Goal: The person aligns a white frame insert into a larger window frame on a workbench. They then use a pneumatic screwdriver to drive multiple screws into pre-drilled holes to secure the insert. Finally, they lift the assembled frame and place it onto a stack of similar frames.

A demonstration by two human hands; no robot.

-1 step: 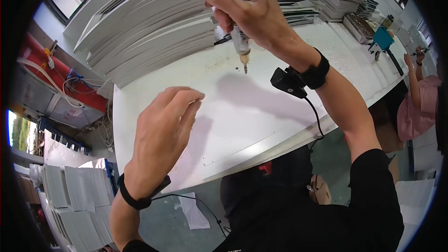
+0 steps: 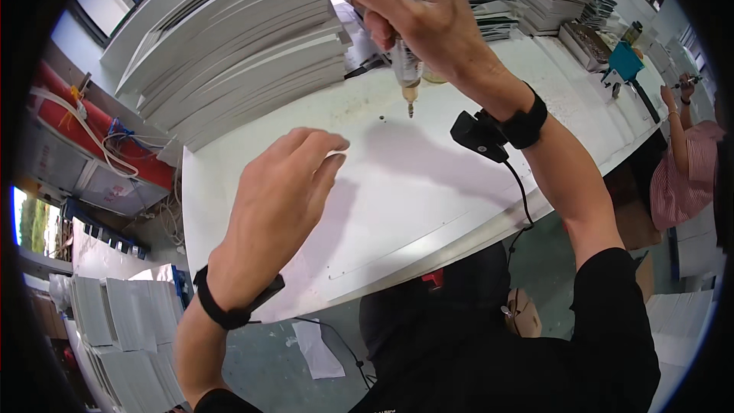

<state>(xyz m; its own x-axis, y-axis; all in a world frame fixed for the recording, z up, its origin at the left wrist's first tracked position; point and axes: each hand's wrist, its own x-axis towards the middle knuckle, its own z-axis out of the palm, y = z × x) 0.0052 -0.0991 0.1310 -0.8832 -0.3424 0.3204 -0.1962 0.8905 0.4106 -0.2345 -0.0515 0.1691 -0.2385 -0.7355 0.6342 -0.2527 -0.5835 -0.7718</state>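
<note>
Right hand (image 2: 420,19) wraps a power screwdriver (image 2: 408,69), probably heavy, rigid, best held mid-body; left hand (image 2: 281,182) loosely curved, fingertips apart

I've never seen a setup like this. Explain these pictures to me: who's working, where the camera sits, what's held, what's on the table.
There's no machine doing the work; a person works bare-handed. Both pictures come from a wide camera on the person's head, looking down, so straight edges bend. The right hand grips a cylindrical tool, its narrow tip pointing down toward the white table. The left hand hovers, with nothing visibly held. Black bands circle both wrists. Stacked pale boards stand along the far side; dark specks, too small to identify, lie near the tip.
</note>
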